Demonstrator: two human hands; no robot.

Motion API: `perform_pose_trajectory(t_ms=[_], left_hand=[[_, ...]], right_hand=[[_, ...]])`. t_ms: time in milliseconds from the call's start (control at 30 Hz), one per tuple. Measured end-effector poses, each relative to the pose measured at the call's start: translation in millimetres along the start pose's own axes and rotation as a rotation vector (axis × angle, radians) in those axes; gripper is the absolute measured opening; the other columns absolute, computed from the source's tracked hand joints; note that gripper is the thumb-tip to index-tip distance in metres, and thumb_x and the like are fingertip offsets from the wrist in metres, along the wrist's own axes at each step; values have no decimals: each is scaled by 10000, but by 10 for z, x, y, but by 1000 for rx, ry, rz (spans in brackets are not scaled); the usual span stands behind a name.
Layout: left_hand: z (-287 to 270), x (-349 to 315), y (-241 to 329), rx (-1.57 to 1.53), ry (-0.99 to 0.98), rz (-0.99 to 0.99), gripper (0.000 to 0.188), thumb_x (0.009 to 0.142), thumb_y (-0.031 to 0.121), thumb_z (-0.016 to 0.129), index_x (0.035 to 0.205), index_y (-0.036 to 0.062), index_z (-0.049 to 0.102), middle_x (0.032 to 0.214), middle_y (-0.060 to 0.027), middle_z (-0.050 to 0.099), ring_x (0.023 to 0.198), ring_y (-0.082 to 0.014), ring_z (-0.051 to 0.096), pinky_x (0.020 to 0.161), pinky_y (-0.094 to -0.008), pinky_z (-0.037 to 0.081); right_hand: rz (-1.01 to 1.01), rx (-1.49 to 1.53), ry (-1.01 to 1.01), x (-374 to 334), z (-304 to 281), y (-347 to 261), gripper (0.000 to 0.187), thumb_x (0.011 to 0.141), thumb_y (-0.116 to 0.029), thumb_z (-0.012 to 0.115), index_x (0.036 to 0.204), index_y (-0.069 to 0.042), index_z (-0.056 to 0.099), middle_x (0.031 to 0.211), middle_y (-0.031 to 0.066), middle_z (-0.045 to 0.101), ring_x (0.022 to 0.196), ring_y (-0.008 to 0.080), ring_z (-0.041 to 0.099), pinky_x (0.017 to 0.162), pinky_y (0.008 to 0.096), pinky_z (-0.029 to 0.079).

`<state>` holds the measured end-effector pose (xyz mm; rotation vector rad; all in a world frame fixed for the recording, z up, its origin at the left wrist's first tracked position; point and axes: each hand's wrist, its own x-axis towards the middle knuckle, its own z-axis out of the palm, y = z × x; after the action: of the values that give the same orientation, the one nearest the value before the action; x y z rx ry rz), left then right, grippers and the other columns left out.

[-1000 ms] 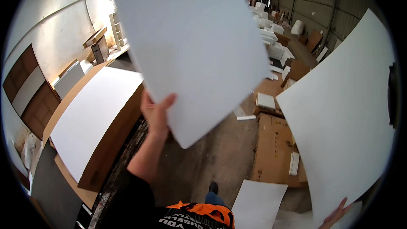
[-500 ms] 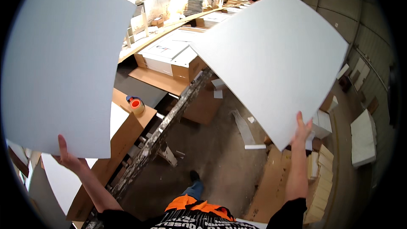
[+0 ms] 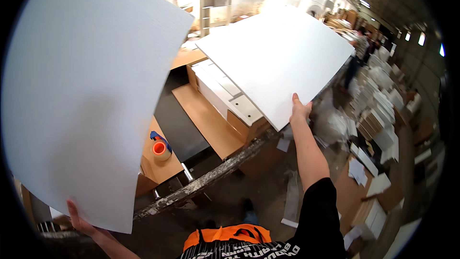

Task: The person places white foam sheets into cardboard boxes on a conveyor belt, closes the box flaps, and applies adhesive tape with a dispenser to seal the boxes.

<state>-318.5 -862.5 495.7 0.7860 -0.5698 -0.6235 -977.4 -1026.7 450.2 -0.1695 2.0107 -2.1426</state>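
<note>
My left hand (image 3: 80, 219) is closed on the lower edge of a large white panel (image 3: 86, 91), with the thumb on its near face. This panel stands tilted up at the left and hides much behind it. My right hand (image 3: 300, 111), arm stretched forward, grips the near right edge of a second white panel (image 3: 282, 57). That panel lies at a slant over an open cardboard carton (image 3: 239, 127) packed with white boards (image 3: 215, 91). It covers part of the carton; whether it touches the contents I cannot tell.
A tape dispenser (image 3: 160, 147) sits on a cardboard flap (image 3: 163, 165) between the panels. The worn conveyor rail (image 3: 215, 175) runs in front of me. Stacked boards and plastic wrap (image 3: 335, 124) lie on the right. Another person (image 3: 357, 55) stands farther back.
The view has turned left. My right hand has carried its panel from above the floor to over the open carton. The left panel stays in my left hand.
</note>
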Motion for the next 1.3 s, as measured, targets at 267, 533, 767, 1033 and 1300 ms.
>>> perform_pose_trajectory(t_ms=[267,533,767,1033,1300], left_hand=[[754,-813,5,137,107,279,607,903,205,605,1420,-7,368,1392,-166,447,1220,-302,468,1018,-427,376],[1652,-969,-378,205,246,257,623,919,264,569,1427,-10,338,1351,-178,464,1181,-324,479,986,-458,397],[2014,-654,-988,158,22,166,617,916,265,570,1420,-11,344,1338,-180,471,1166,-326,488,967,-466,413],[2480,-768,-1430,29,-177,-7,611,913,266,570,1412,-11,352,1322,-181,479,1149,-329,500,945,-476,430],[2880,-1326,-1504,85,-505,36,521,966,312,478,1367,-10,400,1281,-191,501,1107,-327,534,910,-450,465]], right_hand=[[281,-333,-144,278,1279,477,877,839,-177,726,1508,-94,165,1421,237,417,1248,368,493,1053,432,450],[334,-773,3,408,1561,1249,901,870,-268,664,1496,3,74,1451,337,219,1209,404,511,985,453,473],[61,-976,-36,149,1399,1162,453,906,-73,536,1269,131,359,1202,285,403,1030,346,610,813,351,580],[225,-970,-370,410,1274,1038,698,789,-193,721,1272,66,289,1298,308,336,1070,349,607,887,339,550],[-211,-1151,-1112,-158,969,718,477,822,-129,594,1253,70,542,1317,351,468,1253,524,426,940,553,435]])
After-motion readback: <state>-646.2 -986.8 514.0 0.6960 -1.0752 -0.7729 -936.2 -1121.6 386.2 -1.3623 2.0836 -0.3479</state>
